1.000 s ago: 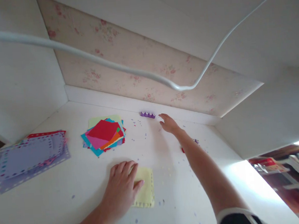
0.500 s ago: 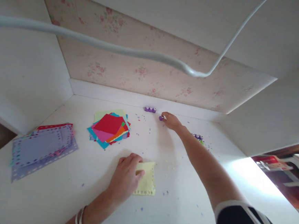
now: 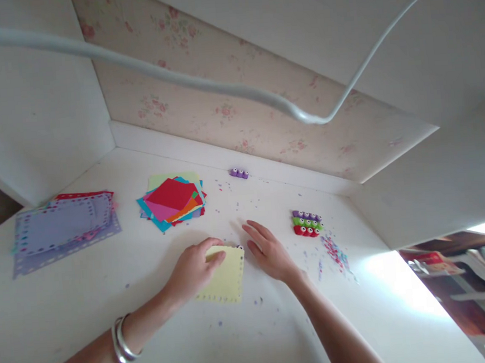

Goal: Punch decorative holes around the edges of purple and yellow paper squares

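Observation:
A yellow sheet of paper (image 3: 224, 278) with small holes punched along its right and bottom edges lies on the white table. My left hand (image 3: 197, 269) pinches its upper left part, thumb on top and fingers behind. At the sheet's top right corner sits a small purple paper punch (image 3: 240, 247) with an eye-like dot, mostly hidden. Just right of that corner, my right hand (image 3: 269, 252) is open with its fingers spread, apart from the sheet. Nothing shows in its fingers.
Purple punches (image 3: 239, 173) stand by the back wall. Purple, green and red punches (image 3: 307, 223) stand in rows at right, beside scattered paper bits (image 3: 335, 252). Coloured paper (image 3: 174, 198) is piled at back left; punched lilac sheets (image 3: 65, 226) lie farther left. A white cable (image 3: 218, 85) hangs across.
My right hand has come back from near the wall towards the sheet and let go of the purple punch, now at the sheet's corner. My left hand and the sheet have shifted slightly.

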Motion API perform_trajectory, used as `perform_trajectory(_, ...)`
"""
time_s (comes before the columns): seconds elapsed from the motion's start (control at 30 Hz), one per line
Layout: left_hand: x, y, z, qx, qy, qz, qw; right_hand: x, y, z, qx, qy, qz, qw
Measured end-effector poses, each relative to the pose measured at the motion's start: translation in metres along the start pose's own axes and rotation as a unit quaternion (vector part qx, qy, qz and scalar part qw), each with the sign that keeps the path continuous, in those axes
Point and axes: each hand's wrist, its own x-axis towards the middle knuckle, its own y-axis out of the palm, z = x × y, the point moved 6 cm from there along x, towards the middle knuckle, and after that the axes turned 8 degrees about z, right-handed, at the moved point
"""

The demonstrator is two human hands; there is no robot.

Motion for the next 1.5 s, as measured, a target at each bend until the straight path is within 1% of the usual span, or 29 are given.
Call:
perform_trajectory(0.07,0.0,0.003,-0.002,0.02,0.005,0.005,1.0,-0.001,0.004,0.013,0.026,-0.003,0.006,1.0)
perform_trajectory(0.1,0.0,0.003,-0.002,0.023,0.003,0.009,1.0,0.0,0.003,0.016,0.047,0.005,-0.004,0.999)
perform_trajectory(0.17,0.0,0.003,-0.003,0.018,-0.003,0.011,1.0,0.0,-0.001,0.016,0.108,0.028,-0.031,0.993)
perform_trajectory(0.2,0.0,0.001,-0.004,0.011,-0.006,0.011,1.0,-0.001,-0.001,0.015,0.147,0.037,-0.033,0.988)
perform_trajectory(0.27,-0.001,-0.003,-0.004,-0.019,-0.015,0.019,1.0,-0.003,0.001,0.016,0.217,0.037,-0.014,0.975)
perform_trajectory(0.3,-0.001,-0.005,-0.004,-0.04,-0.025,0.025,0.999,-0.005,0.002,0.018,0.235,0.03,0.0,0.972)
perform_trajectory(0.37,0.0,-0.013,0.001,-0.082,-0.053,0.025,0.995,-0.008,0.005,0.026,0.229,0.008,0.025,0.973)
perform_trajectory(0.4,0.0,-0.019,0.004,-0.095,-0.068,0.012,0.993,-0.01,0.007,0.031,0.212,-0.006,0.038,0.977)
perform_trajectory(0.47,0.002,-0.032,0.011,-0.101,-0.085,-0.036,0.991,-0.01,0.011,0.041,0.178,-0.034,0.061,0.982)
perform_trajectory(0.53,0.005,-0.041,0.017,-0.096,-0.084,-0.076,0.989,-0.009,0.014,0.049,0.157,-0.052,0.07,0.984)
perform_trajectory(0.57,0.007,-0.043,0.019,-0.094,-0.079,-0.085,0.989,-0.008,0.016,0.052,0.149,-0.056,0.071,0.985)
perform_trajectory(0.63,0.009,-0.042,0.021,-0.089,-0.065,-0.083,0.99,-0.008,0.017,0.054,0.137,-0.059,0.069,0.986)
perform_trajectory(0.7,0.01,-0.039,0.021,-0.089,-0.058,-0.073,0.992,-0.01,0.017,0.051,0.132,-0.054,0.067,0.987)
perform_trajectory(0.8,0.008,-0.034,0.02,-0.104,-0.069,-0.061,0.99,-0.018,0.011,0.043,0.136,-0.034,0.056,0.989)
perform_trajectory(0.93,0.006,-0.029,0.015,-0.116,-0.08,-0.04,0.989,-0.026,0.005,0.034,0.151,-0.037,0.055,0.986)
perform_trajectory(1.0,0.005,-0.027,0.012,-0.108,-0.076,-0.031,0.991,-0.027,0.004,0.029,0.154,-0.027,0.031,0.987)
perform_trajectory(1.07,0.004,-0.026,0.01,-0.101,-0.073,-0.027,0.992,-0.027,0.005,0.021,0.16,-0.002,-0.009,0.987)
perform_trajectory(1.13,0.003,-0.025,0.009,-0.098,-0.074,-0.025,0.992,-0.028,0.007,0.012,0.197,0.032,-0.047,0.979)
perform_trajectory(1.23,0.002,-0.023,0.009,-0.094,-0.077,-0.018,0.992,-0.029,0.014,0.002,0.287,0.076,-0.084,0.951)
perform_trajectory(1.3,0.002,-0.022,0.009,-0.092,-0.079,-0.016,0.993,-0.029,0.018,-0.001,0.325,0.091,-0.09,0.937)
perform_trajectory(1.5,0.002,-0.02,0.011,-0.092,-0.088,-0.014,0.992,-0.027,0.022,0.001,0.366,0.102,-0.089,0.921)
